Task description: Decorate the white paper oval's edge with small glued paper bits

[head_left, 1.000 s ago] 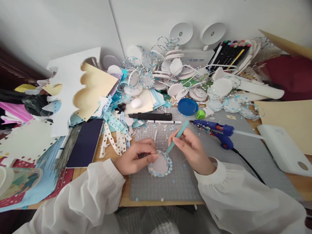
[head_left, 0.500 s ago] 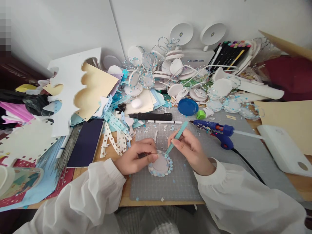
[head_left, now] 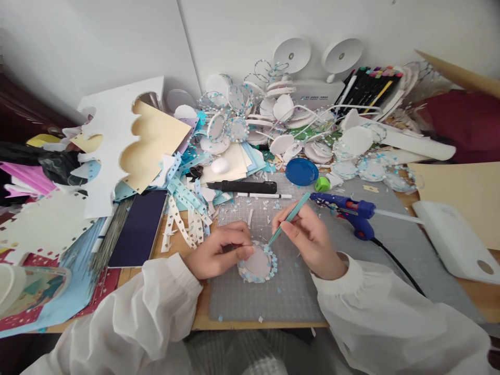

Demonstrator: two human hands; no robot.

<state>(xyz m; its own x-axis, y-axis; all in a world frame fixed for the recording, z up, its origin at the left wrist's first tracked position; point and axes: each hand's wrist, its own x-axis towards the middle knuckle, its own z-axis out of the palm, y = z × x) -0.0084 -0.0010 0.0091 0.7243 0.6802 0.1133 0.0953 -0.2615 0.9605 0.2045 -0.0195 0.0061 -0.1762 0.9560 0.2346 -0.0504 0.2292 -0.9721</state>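
Note:
A white disc (head_left: 258, 264) ringed with small blue and white paper stars lies on the grey cutting mat (head_left: 300, 307). My left hand (head_left: 221, 250) is closed on its upper left rim, thumb and forefinger pinching the edge. In my right hand (head_left: 307, 237) is a pair of teal tweezers (head_left: 291, 214), held like a pen, with the tips pointing down at the disc's upper right rim. Whether the tips touch a star or grip anything is too small to tell.
A blue glue gun (head_left: 351, 208) with its cord lies to the right, near a white box-like device (head_left: 455, 239). Behind are a black cutter (head_left: 246, 186), a blue lid (head_left: 301, 172) and a pile of white discs (head_left: 283, 107). Punched paper strips (head_left: 183, 208) and a dark blue box (head_left: 138, 229) lie left.
My right hand has shifted slightly right with the tweezers, whose tips have lifted a little from the disc's rim and which now lean more. My left hand has stayed in place.

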